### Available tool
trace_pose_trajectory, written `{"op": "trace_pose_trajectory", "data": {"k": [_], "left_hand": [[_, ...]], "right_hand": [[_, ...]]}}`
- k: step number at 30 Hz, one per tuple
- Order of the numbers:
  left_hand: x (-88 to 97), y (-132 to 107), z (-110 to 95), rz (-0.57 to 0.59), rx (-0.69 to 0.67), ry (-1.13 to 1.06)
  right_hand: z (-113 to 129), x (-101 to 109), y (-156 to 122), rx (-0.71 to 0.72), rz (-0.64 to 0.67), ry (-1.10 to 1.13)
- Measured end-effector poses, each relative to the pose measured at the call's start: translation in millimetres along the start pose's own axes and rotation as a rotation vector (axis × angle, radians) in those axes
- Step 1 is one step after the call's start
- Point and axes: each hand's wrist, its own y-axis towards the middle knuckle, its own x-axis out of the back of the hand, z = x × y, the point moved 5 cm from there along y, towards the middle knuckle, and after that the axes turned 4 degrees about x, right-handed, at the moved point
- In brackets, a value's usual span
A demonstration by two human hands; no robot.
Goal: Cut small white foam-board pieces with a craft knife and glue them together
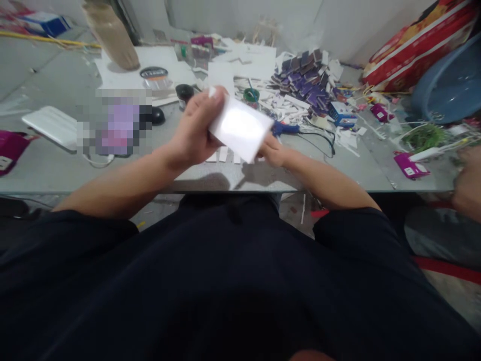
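A white, glossy square piece [240,125] is tilted above the table's front part; whether it is a flat panel or a thin box I cannot tell. My left hand [201,123] is closed on its left side, the thumb on top near the upper corner. At its lower right edge is my right hand [274,150], fingers closed against that edge and partly hidden behind it. Just beyond my right hand lies a blue glue gun [285,129] with a dark cord. Below the square piece, several small white strips [223,154] lie in a row on the table.
Behind are a pile of purple-and-white pieces [310,82], a green round container [251,95] and a dark jar [184,94]. To the left are a white power bank [52,126] and a brown bottle [112,37]. A blue basin [447,80] and another person's arm [468,183] are at right.
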Motion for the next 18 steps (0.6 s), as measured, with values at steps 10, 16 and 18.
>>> {"op": "trace_pose_trajectory", "data": {"k": [10, 16, 18], "left_hand": [[9.2, 6, 18, -0.123, -0.056, 0.070], [9.6, -5, 41, -0.139, 0.109, 0.073], [11.0, -7, 45, -0.143, 0.127, 0.067]], "right_hand": [[31, 7, 2, -0.033, -0.201, -0.231], [35, 2, 5, -0.042, -0.259, -0.189], [32, 1, 7, 0.005, -0.286, -0.171]]}}
